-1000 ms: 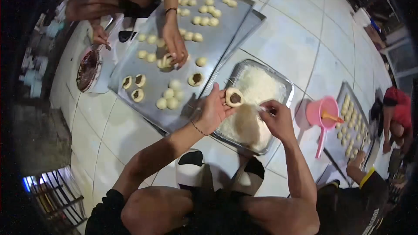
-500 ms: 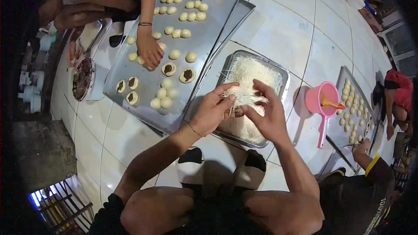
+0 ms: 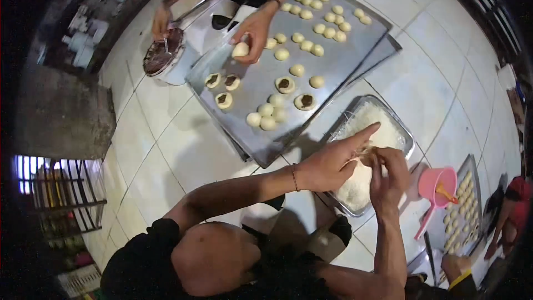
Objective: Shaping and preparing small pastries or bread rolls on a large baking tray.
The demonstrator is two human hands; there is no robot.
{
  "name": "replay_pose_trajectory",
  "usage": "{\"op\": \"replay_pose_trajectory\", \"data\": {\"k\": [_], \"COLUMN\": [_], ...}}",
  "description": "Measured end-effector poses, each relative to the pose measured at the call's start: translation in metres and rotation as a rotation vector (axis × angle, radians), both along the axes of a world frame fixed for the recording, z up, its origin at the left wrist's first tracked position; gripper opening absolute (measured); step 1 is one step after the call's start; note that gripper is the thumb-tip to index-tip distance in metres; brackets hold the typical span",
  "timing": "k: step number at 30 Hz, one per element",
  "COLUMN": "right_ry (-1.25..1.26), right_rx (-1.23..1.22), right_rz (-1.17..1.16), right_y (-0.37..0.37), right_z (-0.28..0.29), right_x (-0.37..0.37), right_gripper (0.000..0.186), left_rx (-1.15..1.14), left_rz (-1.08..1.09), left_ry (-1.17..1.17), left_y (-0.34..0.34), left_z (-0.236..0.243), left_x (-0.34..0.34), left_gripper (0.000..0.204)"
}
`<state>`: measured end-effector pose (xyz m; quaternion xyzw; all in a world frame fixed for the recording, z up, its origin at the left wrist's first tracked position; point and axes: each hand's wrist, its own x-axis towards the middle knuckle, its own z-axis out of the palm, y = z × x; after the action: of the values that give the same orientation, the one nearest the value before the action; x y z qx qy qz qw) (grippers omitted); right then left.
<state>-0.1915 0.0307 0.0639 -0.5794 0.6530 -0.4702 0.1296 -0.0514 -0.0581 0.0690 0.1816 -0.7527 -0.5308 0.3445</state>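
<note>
My left hand (image 3: 327, 164) and my right hand (image 3: 390, 175) meet over the near part of a metal tray (image 3: 410, 143) of pale fine shreds (image 3: 379, 115). Between their fingertips is a small clump of pale strands (image 3: 365, 151); fingers hide most of it, and I cannot tell whether anything is inside. The left fingers reach forward, with the thumb bent in against the clump. The right fingers curl and pinch it from the other side.
Left of the shreds lies a large baking sheet (image 3: 338, 58) of dough balls, some topped with brown filling. A co-worker's hand (image 3: 255, 33) holds a dough ball (image 3: 240, 50) beside a tub of brown filling (image 3: 165, 58). At right are a pink dipper (image 3: 430, 183) and another dough tray (image 3: 469, 205).
The view has swung, shifting the scene. My hands have drawn closer together, and the strands spread between them are now a small, mostly hidden clump. The co-worker's hand has lifted a dough ball.
</note>
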Motion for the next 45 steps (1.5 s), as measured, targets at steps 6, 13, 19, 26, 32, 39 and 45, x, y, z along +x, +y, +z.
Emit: {"op": "replay_pose_trajectory", "data": {"k": [6,13,19,26,32,39,45], "right_ry": [-0.233,-0.487,-0.702,-0.610,-0.589,-0.667,-0.491], "right_rx": [0.142,0.206,0.237,0.126,0.152,0.263,0.393], "right_rz": [0.014,-0.097,0.022,0.048,0.002,0.077,0.129], "right_y": [0.008,0.006,0.004,0.002,0.007,0.013,0.017], "right_z": [0.006,0.022,0.028,0.032,0.036,0.032,0.019], "right_x": [0.004,0.005,0.005,0.009,0.006,0.023,0.050], "right_gripper": [0.021,0.021,0.019,0.013,0.013,0.013,0.015], "left_rx": [0.379,0.135,0.721,0.669,0.470,0.818,1.596], "left_rz": [0.006,0.116,-0.037,0.039,-0.078,-0.100,-0.464], "left_ry": [-0.419,0.060,0.098,0.200,0.059,0.010,0.363], "left_y": [-0.009,0.003,0.004,0.017,0.016,0.023,0.022], "left_z": [0.002,0.003,0.000,0.003,-0.003,-0.004,-0.042], "left_x": [0.017,0.003,0.011,0.008,0.014,0.027,0.057], "left_gripper": [0.047,0.040,0.041,0.039,0.039,0.034,0.031]}}
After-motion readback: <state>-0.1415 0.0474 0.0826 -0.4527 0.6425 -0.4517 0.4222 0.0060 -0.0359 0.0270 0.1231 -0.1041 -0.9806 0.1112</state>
